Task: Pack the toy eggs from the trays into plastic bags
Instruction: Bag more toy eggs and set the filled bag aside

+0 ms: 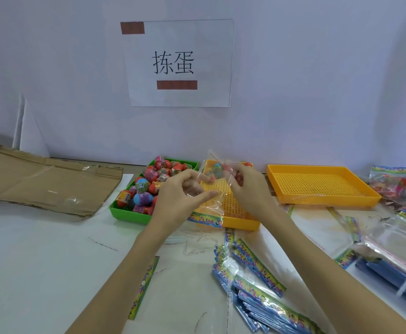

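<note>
Right now both hands are holding a clear plastic bag (215, 182) above the nearer of two yellow trays (241, 222), a few toy eggs (217, 170) showing inside; left hand (182, 196) is pinching its edge, right hand (247, 186) fingers are curling round its top, one green tray (127, 212) is sitting heaped with eggs

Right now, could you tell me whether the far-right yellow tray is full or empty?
Empty: the far-right yellow tray shows only its bare perforated floor.
</note>
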### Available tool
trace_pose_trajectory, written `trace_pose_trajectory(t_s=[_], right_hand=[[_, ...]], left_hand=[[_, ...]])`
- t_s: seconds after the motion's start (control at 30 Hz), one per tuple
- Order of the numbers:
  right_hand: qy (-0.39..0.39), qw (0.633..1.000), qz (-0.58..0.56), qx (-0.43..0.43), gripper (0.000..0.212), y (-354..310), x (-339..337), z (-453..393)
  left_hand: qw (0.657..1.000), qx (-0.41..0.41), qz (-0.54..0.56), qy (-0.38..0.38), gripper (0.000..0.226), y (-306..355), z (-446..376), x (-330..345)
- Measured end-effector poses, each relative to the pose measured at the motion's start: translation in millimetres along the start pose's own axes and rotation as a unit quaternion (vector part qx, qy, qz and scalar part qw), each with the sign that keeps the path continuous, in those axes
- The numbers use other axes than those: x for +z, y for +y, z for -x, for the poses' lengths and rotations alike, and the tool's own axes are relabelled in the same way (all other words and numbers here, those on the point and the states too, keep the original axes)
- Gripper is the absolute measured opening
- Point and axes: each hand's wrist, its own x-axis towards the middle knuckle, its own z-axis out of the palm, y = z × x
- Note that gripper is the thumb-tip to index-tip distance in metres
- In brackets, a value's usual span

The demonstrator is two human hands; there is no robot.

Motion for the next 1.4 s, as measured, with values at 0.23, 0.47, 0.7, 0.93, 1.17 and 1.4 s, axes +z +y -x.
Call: trace_pose_trajectory(t_s=[0.23,0.47,0.7,0.93,1.17,1.4], right_hand=[[0.139,0.969,-0.19,0.073,0.022,-1.3,-23.7,36.1],[0.171,0.966,-0.184,-0.054,0.027,-29.2,-52.8,42.8],[0.04,0.989,-0.096,-0.109,0.033,-39.3,-53.7,45.9],[0.001,0.985,-0.152,-0.078,0.036,-40.8,-55.1,46.1],[-0.055,0.979,-0.19,-0.043,0.013,-39.7,-58.0,44.9],[-0.087,0.97,-0.216,-0.073,0.017,-53.6,-46.8,53.7]], left_hand=[[0.999,-0.032,-0.004,-0.012,0.036,-0.1,0.9,0.1],[0.998,-0.008,-0.004,-0.069,0.045,4.1,4.0,2.0],[0.996,0.029,-0.014,-0.086,0.048,6.9,6.3,5.7],[0.996,0.033,-0.031,-0.071,0.038,7.3,6.0,6.3],[0.995,0.053,-0.018,-0.087,0.029,12.4,7.6,7.5],[0.995,0.043,-0.006,-0.089,0.015,11.1,9.9,10.7]])
